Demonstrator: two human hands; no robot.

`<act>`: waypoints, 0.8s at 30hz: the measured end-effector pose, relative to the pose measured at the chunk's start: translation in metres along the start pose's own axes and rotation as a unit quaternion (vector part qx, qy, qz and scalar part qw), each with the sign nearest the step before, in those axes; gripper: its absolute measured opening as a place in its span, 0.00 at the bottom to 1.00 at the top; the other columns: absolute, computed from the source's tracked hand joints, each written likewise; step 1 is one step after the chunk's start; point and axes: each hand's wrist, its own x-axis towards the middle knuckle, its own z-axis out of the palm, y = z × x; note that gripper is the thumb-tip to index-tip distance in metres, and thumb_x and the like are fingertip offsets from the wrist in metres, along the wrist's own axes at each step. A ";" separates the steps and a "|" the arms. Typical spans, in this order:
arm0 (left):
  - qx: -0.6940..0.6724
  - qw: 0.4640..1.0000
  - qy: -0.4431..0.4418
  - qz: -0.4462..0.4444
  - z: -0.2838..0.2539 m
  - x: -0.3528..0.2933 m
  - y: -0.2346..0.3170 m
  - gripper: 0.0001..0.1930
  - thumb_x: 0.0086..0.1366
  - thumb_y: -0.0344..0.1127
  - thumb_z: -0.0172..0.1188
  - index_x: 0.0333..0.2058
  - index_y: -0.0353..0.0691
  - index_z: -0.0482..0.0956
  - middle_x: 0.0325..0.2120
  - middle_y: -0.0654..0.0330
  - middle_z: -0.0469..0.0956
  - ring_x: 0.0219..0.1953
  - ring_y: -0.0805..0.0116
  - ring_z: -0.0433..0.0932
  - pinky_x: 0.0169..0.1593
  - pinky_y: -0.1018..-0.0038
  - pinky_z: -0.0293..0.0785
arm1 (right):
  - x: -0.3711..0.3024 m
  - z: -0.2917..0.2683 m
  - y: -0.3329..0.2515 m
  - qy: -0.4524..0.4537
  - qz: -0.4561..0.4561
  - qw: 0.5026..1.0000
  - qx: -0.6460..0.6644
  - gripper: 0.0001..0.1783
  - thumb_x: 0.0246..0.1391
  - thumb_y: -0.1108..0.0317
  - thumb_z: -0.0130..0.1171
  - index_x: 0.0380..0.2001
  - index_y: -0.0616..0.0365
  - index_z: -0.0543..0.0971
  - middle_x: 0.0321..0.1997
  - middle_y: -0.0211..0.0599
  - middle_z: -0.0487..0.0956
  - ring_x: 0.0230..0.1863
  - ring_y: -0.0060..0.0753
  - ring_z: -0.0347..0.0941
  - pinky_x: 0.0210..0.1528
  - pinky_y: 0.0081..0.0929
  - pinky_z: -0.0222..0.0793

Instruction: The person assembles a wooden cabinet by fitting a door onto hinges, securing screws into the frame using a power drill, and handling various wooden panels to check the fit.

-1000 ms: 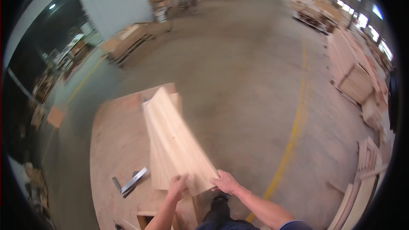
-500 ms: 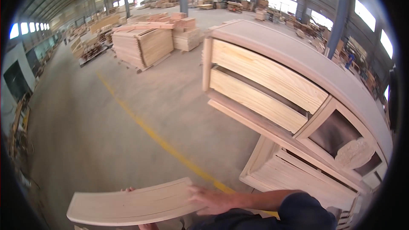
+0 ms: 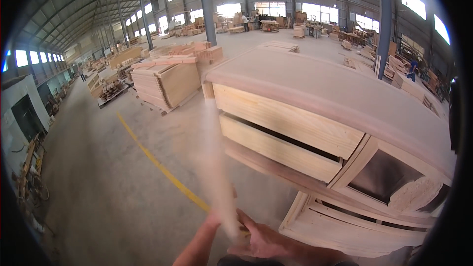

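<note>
A pale curved wooden board (image 3: pixel 217 167), like a drawer front, stands edge-on in front of me, smeared by motion. My left hand (image 3: pixel 213 216) grips its lower left side, the fingers partly hidden behind it. At the lower end my right hand (image 3: pixel 261 239) is closed around the board from the right. Just beyond and to the right is an unfinished wooden cabinet (image 3: pixel 315 76), its long top pale. Two light drawer fronts (image 3: pixel 286 113) sit one above the other in it, a dark gap between them. Near the cabinet's right end is a framed opening with a carved ornament (image 3: pixel 415 195).
A second wooden furniture piece (image 3: pixel 345 224) stands low at the near right. Stacked boards (image 3: pixel 165 83) rest on the floor beyond the cabinet. A yellow line (image 3: pixel 162 167) runs along the concrete floor. Blue-grey columns (image 3: pixel 207 10) rise farther back, and a person in blue (image 3: pixel 412 69) is at far right.
The board has swung from lying flat at the lower left to upright, edge-on near the middle. Both hands have shifted with it, and the view has turned, bringing the cabinet farther left.
</note>
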 end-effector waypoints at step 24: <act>0.146 0.932 0.059 -0.327 -0.172 0.106 -0.065 0.29 0.68 0.38 0.61 0.63 0.29 0.68 0.50 0.50 0.80 0.50 0.63 0.80 0.51 0.68 0.79 | 0.060 0.003 0.173 0.496 -0.006 0.727 0.475 0.22 0.61 0.57 0.58 0.54 0.56 0.74 0.50 0.39 0.80 0.50 0.43 0.78 0.47 0.45 0.80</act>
